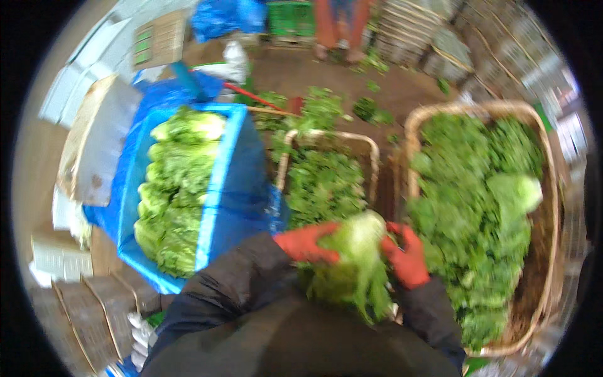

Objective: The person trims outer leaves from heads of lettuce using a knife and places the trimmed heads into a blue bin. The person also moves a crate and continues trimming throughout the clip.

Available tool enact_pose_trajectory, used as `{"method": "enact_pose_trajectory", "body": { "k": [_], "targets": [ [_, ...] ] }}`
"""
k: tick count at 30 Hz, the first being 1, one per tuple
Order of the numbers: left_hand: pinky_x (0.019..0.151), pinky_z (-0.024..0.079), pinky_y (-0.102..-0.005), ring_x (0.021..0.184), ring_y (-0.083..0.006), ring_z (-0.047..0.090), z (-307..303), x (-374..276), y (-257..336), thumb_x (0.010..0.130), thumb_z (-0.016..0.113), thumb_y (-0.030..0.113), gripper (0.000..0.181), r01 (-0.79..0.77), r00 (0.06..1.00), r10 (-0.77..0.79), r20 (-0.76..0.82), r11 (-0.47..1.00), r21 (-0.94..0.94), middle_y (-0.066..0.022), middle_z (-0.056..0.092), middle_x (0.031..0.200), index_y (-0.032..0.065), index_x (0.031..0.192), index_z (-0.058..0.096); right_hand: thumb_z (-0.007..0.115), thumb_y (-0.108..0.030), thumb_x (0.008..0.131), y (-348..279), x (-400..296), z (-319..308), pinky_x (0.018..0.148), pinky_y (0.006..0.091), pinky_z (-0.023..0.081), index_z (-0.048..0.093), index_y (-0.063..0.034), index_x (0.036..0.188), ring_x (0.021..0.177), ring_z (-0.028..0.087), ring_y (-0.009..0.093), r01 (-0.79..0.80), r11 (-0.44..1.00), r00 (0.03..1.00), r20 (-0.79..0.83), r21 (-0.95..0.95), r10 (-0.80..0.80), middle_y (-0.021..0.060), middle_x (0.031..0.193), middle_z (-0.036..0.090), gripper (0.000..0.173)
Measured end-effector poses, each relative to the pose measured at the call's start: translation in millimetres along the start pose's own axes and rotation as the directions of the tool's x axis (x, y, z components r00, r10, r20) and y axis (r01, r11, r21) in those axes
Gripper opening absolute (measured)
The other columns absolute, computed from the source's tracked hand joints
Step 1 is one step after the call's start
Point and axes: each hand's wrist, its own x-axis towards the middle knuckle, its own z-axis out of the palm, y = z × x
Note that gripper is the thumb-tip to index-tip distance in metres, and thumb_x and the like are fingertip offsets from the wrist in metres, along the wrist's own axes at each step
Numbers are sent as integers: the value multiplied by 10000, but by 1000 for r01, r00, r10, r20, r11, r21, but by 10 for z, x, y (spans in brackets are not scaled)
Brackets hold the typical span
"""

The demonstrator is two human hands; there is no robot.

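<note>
My left hand (308,242), in a red glove, holds a head of leafy lettuce (360,240) from its left side, in front of my body. The lettuce's pale base points up and to the right, and its leaves hang down. My right hand (406,257), also red-gloved, is at the right of the pale base with its fingers bent; blur hides whether it holds something small. Just beyond the lettuce is a middle basket (374,151) of loose green leaves (322,184). To the left, a blue-lined crate (235,127) holds lettuce heads (181,188) in rows.
A large wicker-like basket (551,226) at the right holds leafy greens (461,198). Scattered leaves (320,110) lie on the floor beyond the middle basket. Another person's legs (341,28) are at the top, beside a green crate (291,20). A foam box (101,141) stands at the left.
</note>
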Motion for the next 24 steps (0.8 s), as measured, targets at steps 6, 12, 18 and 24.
{"method": "enact_pose_trajectory", "body": {
  "k": [6,12,18,24],
  "targets": [
    [1052,405,-399,1269,-276,506,190,-605,-244,918,663,449,707,93,996,-93,-4,989,116,-177,559,1338,43,1447,430,757,-62,818,-448,179,41,947,338,471,626,0,1252,1042,607,179,-493,868,707,607,55,363,81,1136,665,458],
    [1026,426,-479,1238,-376,516,-1343,-2186,-332,845,729,237,561,442,534,412,-738,608,659,-193,533,1356,71,1342,527,871,-71,669,-1111,231,259,869,328,491,617,4,1128,964,584,173,-7,891,999,36,-454,26,58,1063,622,529],
    [915,526,-432,1241,-355,523,-3277,-2414,-996,663,827,204,1020,493,669,443,-597,337,802,-107,361,1525,278,1520,277,805,-9,750,-1897,712,1494,972,379,488,567,-20,1293,1136,594,223,-214,976,882,435,30,180,109,1214,617,592],
    [859,552,-434,1166,-355,587,-3680,-2720,-527,632,728,-6,973,275,868,402,-290,96,957,-97,429,1492,281,1488,366,778,-104,820,-1492,1350,3668,826,305,521,550,-16,1265,959,624,173,-276,944,863,480,180,161,105,1067,657,507]
  ]
}}
